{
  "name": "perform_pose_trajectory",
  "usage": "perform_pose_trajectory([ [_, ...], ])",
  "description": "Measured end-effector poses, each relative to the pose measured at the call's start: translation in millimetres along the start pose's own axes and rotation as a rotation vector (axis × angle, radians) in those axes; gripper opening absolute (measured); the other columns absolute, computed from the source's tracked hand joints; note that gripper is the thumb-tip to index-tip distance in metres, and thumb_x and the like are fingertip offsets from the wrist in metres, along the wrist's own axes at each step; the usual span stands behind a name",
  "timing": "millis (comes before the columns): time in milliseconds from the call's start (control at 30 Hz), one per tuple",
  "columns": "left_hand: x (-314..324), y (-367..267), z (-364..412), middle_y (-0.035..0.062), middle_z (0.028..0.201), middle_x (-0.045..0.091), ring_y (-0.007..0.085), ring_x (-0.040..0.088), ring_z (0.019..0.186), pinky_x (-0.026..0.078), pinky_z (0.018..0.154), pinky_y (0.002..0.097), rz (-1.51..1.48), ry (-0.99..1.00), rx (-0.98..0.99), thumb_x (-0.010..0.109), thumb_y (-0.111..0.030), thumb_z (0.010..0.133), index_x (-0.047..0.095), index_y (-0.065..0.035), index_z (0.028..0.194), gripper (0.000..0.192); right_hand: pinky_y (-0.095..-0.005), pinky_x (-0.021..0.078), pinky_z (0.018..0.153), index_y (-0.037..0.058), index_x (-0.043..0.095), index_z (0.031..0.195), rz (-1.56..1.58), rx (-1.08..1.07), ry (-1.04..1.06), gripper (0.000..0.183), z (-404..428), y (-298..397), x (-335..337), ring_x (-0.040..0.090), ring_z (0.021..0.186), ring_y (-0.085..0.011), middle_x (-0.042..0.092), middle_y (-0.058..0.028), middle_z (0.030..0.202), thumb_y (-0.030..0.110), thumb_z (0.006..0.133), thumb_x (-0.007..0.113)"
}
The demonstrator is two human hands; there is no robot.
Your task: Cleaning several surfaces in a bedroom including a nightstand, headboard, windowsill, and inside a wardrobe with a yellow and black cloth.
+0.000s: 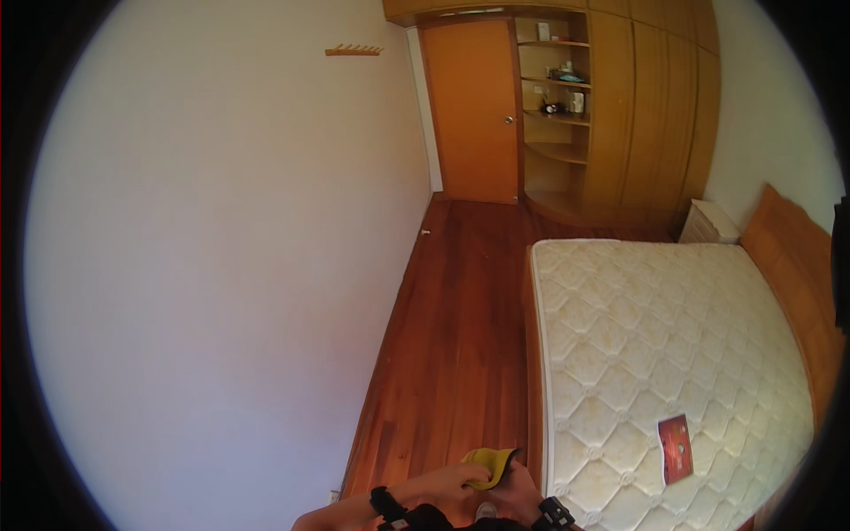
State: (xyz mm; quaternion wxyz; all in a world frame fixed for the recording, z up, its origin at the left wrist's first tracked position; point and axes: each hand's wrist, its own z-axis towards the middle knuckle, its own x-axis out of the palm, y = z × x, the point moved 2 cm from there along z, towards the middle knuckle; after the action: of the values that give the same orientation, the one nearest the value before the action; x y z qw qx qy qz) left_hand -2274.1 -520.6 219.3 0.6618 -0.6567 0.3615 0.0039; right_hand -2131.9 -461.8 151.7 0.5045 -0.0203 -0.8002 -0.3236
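At the bottom centre, my left hand (461, 479) has its fingers closed on a yellow cloth (490, 464) with a dark edge. My right hand (518, 488) is against the other side of the same cloth, beside its dark edge; its fingers are mostly hidden, so its grip is unclear. Both wrists wear black bands. Below the hands a small pale, rounded thing (486, 510) shows, too unclear to name.
A bare quilted mattress (617, 345) with a red label lies on a wooden bed at the right. Wooden floor (451, 299) runs between bed and wall to an orange door (475, 113). Shelves and a wardrobe (654, 119) stand beside the door; a peg rack (354, 51) hangs on the wall.
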Motion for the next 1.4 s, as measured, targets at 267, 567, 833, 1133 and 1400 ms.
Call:
perform_pose_trajectory([
  [267,-119.2,80.0,54.3,0.0113,0.111,0.057,0.0222,0.053,0.104,0.041,0.087,0.0305,-0.169,-0.115,-0.068,0.043,0.004,0.076,0.055,0.0004,0.107,0.033,-0.0341,0.0391,0.093,0.0018,0.042,0.120,0.304,-0.018,0.016,0.037,162.7,79.0,49.4,0.048,0.108,-0.0201,0.049,-0.0095,0.118,0.023,0.089,0.044],
  [567,-341.7,147.3,124.1,0.0067,0.112,0.058,0.0146,0.053,0.104,0.041,0.088,0.0255,-0.450,-0.160,0.025,0.037,0.004,0.080,0.060,-0.0011,0.101,0.032,-0.0334,0.0395,0.091,0.0020,0.043,0.118,0.167,-0.091,-0.038,0.036,394.4,184.1,68.1,0.049,0.106,-0.0197,0.050,-0.0091,0.116,0.023,0.089,0.045],
  [833,-530.4,210.3,201.6,0.0067,0.100,0.063,0.0145,0.057,0.095,0.043,0.083,0.0246,-0.407,-0.352,0.052,0.037,0.007,0.076,0.059,-0.0012,0.103,0.036,-0.0328,0.0398,0.090,0.0021,0.044,0.116,0.104,-0.093,-0.050,0.034,564.2,277.1,75.8,0.049,0.104,-0.0193,0.050,-0.0088,0.114,0.023,0.089,0.046],
  [1133,-767.9,278.1,205.5,0.0100,0.098,0.063,0.0203,0.059,0.090,0.047,0.077,0.0285,0.144,-0.817,-0.079,0.041,0.009,0.074,0.060,-0.0038,0.100,0.035,-0.0322,0.0402,0.089,0.0023,0.046,0.114,0.037,0.057,0.089,0.033,795.9,390.2,81.3,0.050,0.102,-0.0189,0.051,-0.0084,0.111,0.023,0.088,0.046],
  [1400,-924.9,229.8,132.0,0.0103,0.086,0.062,0.0261,0.058,0.071,0.048,0.055,0.0306,0.987,-1.397,-0.306,0.048,0.014,0.063,0.061,-0.0029,0.083,0.029,-0.0316,0.0405,0.088,0.0025,0.047,0.112,-0.213,-0.045,0.575,0.031,1032.1,560.2,315.8,0.050,0.100,-0.0185,0.051,-0.0080,0.109,0.023,0.088,0.047],
])
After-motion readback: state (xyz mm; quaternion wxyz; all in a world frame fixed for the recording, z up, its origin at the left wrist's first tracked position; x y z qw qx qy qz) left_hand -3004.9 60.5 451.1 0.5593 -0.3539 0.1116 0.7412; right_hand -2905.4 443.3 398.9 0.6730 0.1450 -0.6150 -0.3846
